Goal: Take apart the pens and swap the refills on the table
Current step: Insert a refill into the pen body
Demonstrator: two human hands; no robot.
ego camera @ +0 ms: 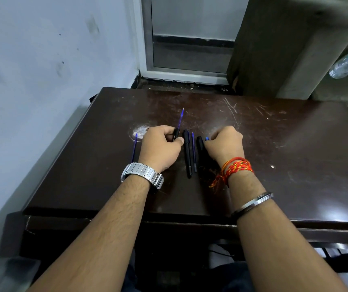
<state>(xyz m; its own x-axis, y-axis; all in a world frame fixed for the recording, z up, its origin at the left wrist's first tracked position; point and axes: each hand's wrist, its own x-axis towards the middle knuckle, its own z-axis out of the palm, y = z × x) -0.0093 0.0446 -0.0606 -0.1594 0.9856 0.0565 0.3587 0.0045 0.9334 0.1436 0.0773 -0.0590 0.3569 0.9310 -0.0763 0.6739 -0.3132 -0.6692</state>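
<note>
From the head camera, both hands worked over a dark, scratched counter set against a pale wall. The left hand, with a metal watch on its wrist, was clenched around a black pen barrel from which a blue refill stuck out away from the person, its tip pointing toward the far edge. The right hand, wearing a red-and-yellow thread and a steel bangle, was closed over the top of another black pen, a small blue part showing at its fingers. Between the hands lay a whole black pen and, just beside it, a loose blue refill. A second loose refill lay left of the left hand. Any printing on the barrels was too small to read.
</note>
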